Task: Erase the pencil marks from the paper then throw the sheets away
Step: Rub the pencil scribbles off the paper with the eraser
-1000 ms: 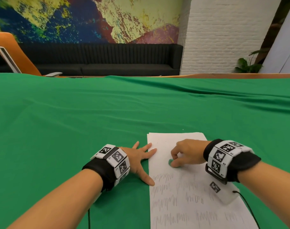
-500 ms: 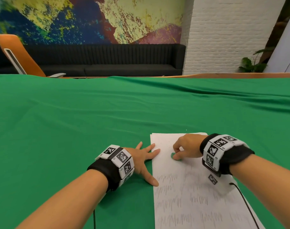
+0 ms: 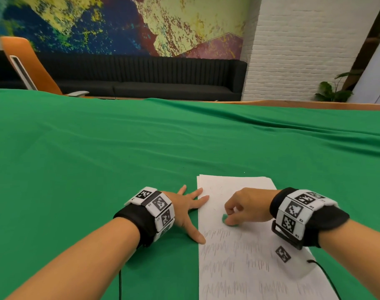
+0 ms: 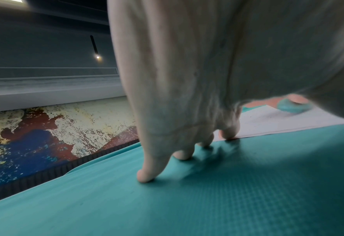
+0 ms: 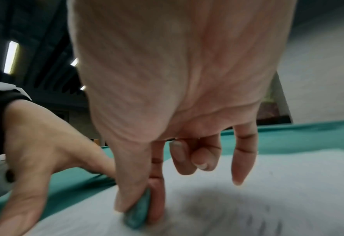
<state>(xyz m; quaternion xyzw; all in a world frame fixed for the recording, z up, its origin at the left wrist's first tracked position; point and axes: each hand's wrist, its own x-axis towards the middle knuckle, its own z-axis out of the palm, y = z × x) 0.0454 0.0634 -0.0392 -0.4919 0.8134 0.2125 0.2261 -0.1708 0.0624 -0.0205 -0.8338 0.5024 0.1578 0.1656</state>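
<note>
A white sheet of paper lies on the green cloth, with rows of grey pencil scribbles over its near part; its far part looks nearly bare. My right hand pinches a small green eraser between thumb and forefinger and presses it on the paper just above the top scribble row. The eraser shows at the fingertips in the right wrist view. My left hand lies flat with spread fingers, its fingertips and thumb on the sheet's left edge.
The green cloth covers the whole table. An orange chair stands at the far left, a black sofa runs along the wall behind, and a plant sits at the far right. A thin black cable trails over the paper's right side.
My right hand with the eraser went up the sheet and has come back down and left, toward the top scribble row. The left hand stays on the paper's edge.
</note>
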